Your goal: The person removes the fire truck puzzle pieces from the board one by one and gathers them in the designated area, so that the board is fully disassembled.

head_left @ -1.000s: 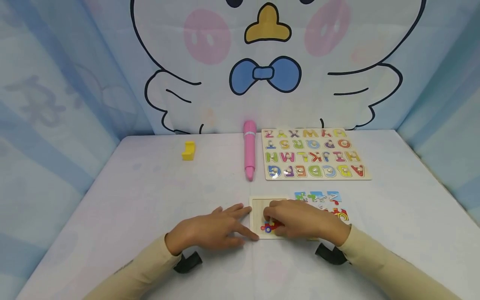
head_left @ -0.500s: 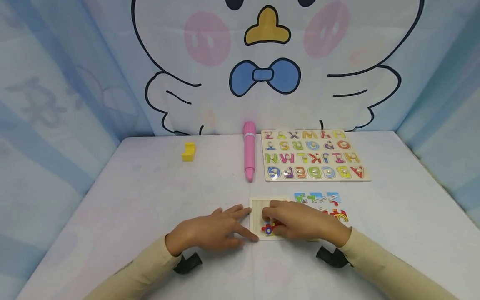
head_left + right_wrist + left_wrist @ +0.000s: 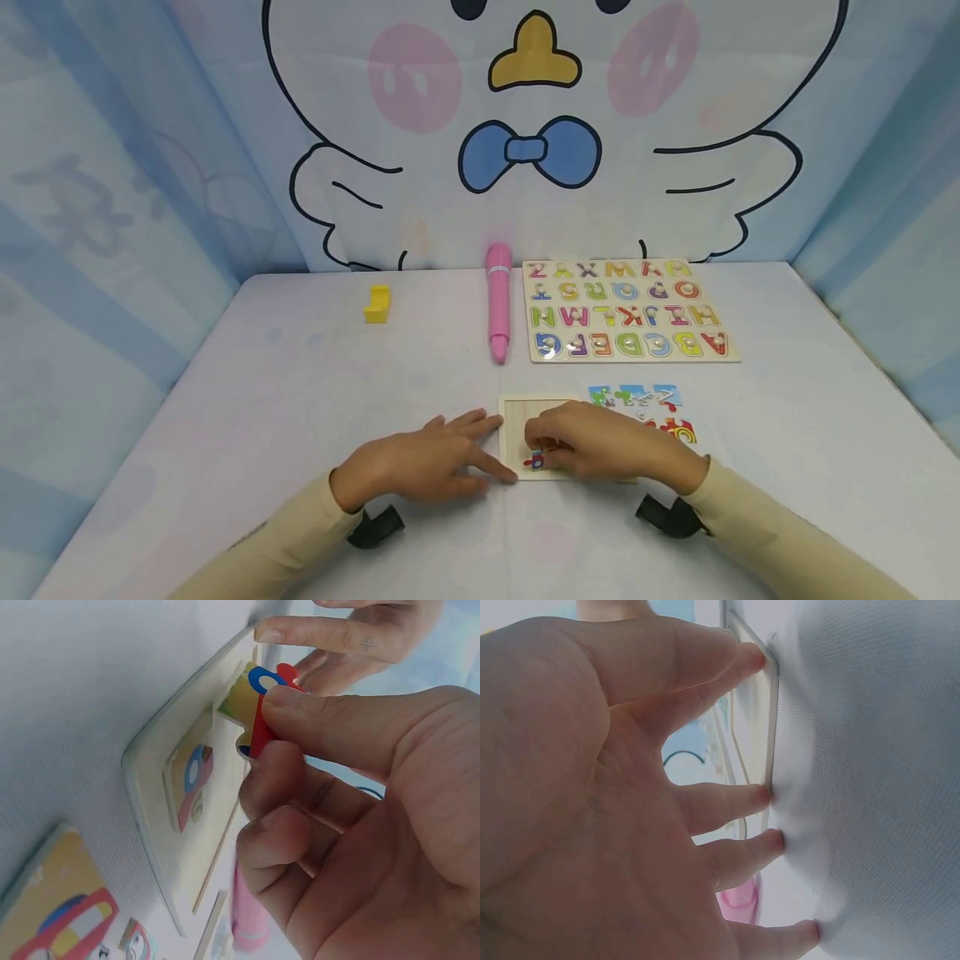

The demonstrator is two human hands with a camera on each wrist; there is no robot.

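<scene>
My right hand (image 3: 607,442) pinches a jigsaw piece (image 3: 259,712) between thumb and curled fingers; the piece shows red, a blue wheel and a yellow-green edge. It stands tilted over a shallow wooden puzzle tray (image 3: 517,417). Inside that tray, the right wrist view shows another jigsaw piece (image 3: 193,774) lying flat, with a blue wheel. My left hand (image 3: 427,458) is spread with its fingers extended, index finger and thumb touching the tray's left side. In the left wrist view those fingertips (image 3: 759,796) meet the tray's edge. My right hand covers much of the tray from the head camera.
Several loose jigsaw pieces (image 3: 633,393) lie right of the tray. Behind stand a wooden alphabet board (image 3: 637,303) and a pink pen-shaped toy (image 3: 499,304). A small yellow block (image 3: 377,304) sits at the back left. A printed curtain (image 3: 525,217) closes off the far side.
The held piece has tilted, so less of its face shows in the head view. My right wrist has shifted slightly right. My left hand stays in place.
</scene>
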